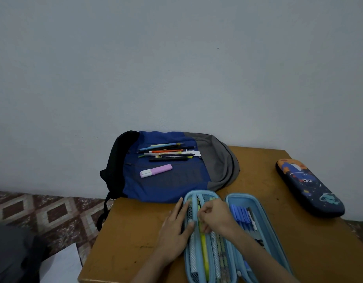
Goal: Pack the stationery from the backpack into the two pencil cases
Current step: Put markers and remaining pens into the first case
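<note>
Backpack (217,160) lies at the rear left of the counter (299,242), with pens (168,153) on top and two markers (155,170) just before them. An open pencil case (239,196) sits in front (left hand (174,231) and right hand (217,217) on its left half), and a closed pencil case (311,188) lies well to the right.

both hands (214,217) tuck a yellow highlighter (204,250) into the open blue case (227,262).

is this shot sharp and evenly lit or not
Head view: dim, flat light, no glare or hard shadows; the right hand pinching the yellow highlighter looks slightly smeared; pens on the backpack read soft; the wide lens stretches the table toward the bottom corners.
</note>
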